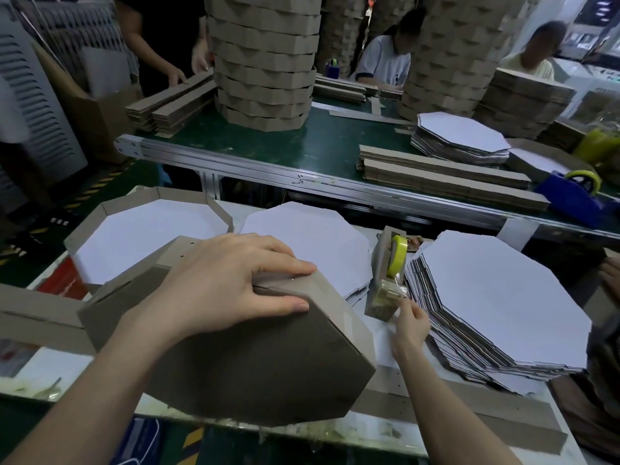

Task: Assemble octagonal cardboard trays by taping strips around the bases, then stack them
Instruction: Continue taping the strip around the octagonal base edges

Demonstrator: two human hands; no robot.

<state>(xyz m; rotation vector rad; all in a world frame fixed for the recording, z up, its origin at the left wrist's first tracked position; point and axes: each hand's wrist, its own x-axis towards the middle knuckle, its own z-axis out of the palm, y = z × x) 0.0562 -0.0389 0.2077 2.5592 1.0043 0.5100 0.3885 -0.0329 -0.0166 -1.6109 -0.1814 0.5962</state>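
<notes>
A brown octagonal tray (261, 360) stands tilted on edge in front of me, its underside facing me. My left hand (228, 283) presses on its top rim, where the side strip (295, 283) wraps round, fingers straight. My right hand (411, 322) reaches to the tape dispenser (385, 280) with its yellow tape roll (397, 255) and pinches the clear tape end at its cutter. A stack of white octagonal bases (496, 297) lies at the right, another base (308, 239) behind the tray.
An assembled tray (147, 226) sits at the left. Loose cardboard strips (469, 401) lie along the front edge. Across the conveyor stand tall towers of finished trays (265, 62), strip piles (446, 182), more bases (459, 135) and a blue dispenser (573, 193). Other people work behind.
</notes>
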